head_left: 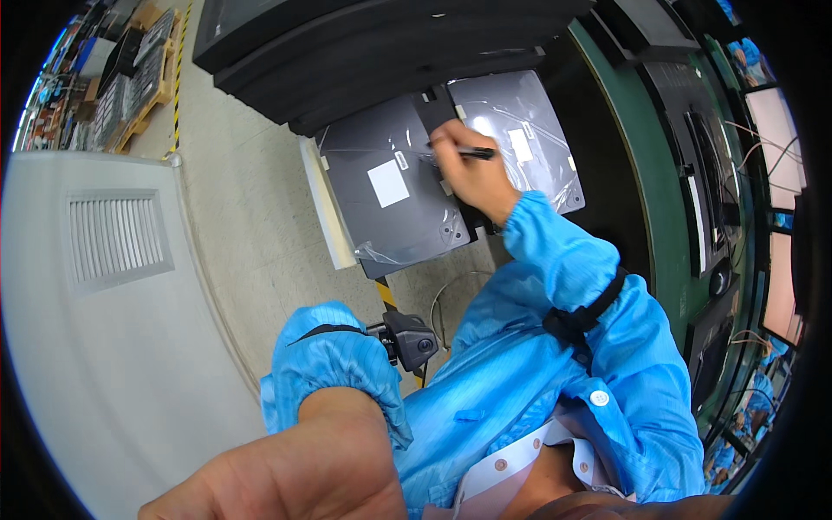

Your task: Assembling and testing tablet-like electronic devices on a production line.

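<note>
A black pen (pixel 476 152) is gripped in my right hand (pixel 472 178), which is closed round it and slightly blurred. That hand is over the gap between two dark grey flat panels in clear plastic film: a left panel (pixel 351 178) and a right panel (pixel 546 121). Each panel bears a white label, the left label (pixel 388 184) and the right label (pixel 520 146). My left hand (pixel 282 477) is raised close to the camera at the lower left, apart from the panels. Its palm and wrist show, but the fingers are cut off or hidden.
Black foam blocks (pixel 373 61) stand behind the panels. To the right runs a green bench (pixel 620 130) with black equipment and screens. A grey cabinet (pixel 95 347) with a vent stands at the left. A small camera (pixel 410 341) is strapped to my left sleeve.
</note>
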Action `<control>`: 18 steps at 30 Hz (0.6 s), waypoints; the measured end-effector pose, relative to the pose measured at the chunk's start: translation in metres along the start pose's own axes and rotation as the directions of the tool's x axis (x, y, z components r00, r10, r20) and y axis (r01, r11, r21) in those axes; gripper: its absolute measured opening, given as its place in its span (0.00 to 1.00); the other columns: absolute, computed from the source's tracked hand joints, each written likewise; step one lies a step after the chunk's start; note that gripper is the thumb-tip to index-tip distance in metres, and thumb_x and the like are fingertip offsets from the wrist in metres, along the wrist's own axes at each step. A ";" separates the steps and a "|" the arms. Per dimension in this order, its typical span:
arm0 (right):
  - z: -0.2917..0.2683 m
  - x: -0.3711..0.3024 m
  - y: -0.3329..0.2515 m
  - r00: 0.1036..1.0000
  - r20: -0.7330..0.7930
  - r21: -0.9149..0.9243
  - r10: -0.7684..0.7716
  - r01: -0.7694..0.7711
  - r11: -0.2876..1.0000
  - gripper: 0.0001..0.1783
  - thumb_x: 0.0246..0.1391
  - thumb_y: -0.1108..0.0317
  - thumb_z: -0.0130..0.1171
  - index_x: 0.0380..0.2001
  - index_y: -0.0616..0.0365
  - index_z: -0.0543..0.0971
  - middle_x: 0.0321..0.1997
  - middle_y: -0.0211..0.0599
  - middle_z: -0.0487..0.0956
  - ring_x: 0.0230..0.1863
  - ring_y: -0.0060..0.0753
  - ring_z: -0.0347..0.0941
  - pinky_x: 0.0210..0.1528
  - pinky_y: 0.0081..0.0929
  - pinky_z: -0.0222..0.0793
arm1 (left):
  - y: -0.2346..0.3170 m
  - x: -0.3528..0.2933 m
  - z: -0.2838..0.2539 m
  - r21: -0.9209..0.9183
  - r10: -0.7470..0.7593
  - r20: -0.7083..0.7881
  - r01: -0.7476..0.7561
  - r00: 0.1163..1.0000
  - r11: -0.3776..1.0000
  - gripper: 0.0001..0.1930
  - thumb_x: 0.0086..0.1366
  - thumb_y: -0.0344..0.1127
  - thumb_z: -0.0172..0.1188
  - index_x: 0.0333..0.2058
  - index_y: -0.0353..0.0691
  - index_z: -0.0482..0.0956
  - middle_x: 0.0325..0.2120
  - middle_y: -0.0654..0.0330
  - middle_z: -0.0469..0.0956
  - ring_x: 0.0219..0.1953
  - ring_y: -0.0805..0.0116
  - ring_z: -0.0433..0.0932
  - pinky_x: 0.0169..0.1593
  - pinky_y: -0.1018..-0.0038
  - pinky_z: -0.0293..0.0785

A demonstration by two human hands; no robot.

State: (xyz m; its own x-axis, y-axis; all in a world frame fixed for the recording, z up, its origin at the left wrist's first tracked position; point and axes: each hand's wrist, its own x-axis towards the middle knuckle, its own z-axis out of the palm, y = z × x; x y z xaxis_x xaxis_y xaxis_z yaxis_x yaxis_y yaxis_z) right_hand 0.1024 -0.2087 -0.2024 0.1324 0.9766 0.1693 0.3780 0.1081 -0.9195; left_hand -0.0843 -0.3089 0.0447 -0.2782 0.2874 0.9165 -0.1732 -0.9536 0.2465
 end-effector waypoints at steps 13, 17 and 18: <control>-0.115 0.000 0.062 0.939 -0.205 -0.050 0.275 -0.291 0.955 0.19 0.66 0.57 0.54 0.37 0.62 0.84 0.24 0.33 0.80 0.27 0.22 0.73 0.31 0.25 0.67 | 0.000 -0.006 0.013 -0.091 -0.063 0.035 0.066 0.997 0.994 0.15 0.68 0.32 0.58 0.52 0.50 0.81 0.58 0.72 0.76 0.61 0.79 0.71 0.61 0.73 0.66; -0.110 -0.003 0.069 0.953 -0.244 -0.047 0.183 -0.200 0.979 0.18 0.66 0.57 0.54 0.35 0.62 0.84 0.22 0.32 0.79 0.25 0.23 0.73 0.30 0.26 0.68 | 0.000 -0.007 0.017 -0.094 -0.075 0.061 0.081 0.995 0.992 0.15 0.68 0.32 0.58 0.52 0.51 0.81 0.58 0.73 0.76 0.61 0.79 0.71 0.61 0.73 0.66; -0.110 -0.002 0.070 0.949 -0.258 -0.064 0.179 -0.202 0.977 0.18 0.66 0.57 0.54 0.35 0.61 0.84 0.22 0.34 0.79 0.26 0.24 0.74 0.30 0.27 0.68 | 0.002 -0.005 0.016 -0.095 -0.076 0.064 0.082 0.995 0.992 0.15 0.68 0.32 0.58 0.52 0.51 0.81 0.58 0.73 0.76 0.61 0.79 0.71 0.61 0.73 0.66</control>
State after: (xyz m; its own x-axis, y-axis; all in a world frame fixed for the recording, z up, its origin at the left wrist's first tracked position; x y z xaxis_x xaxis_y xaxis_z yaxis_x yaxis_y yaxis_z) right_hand 0.2290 -0.2235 -0.2284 0.4298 0.8987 0.0877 0.4015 -0.1033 -0.9100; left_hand -0.0679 -0.3140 0.0455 -0.2030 0.3526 0.9135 -0.2842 -0.9140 0.2896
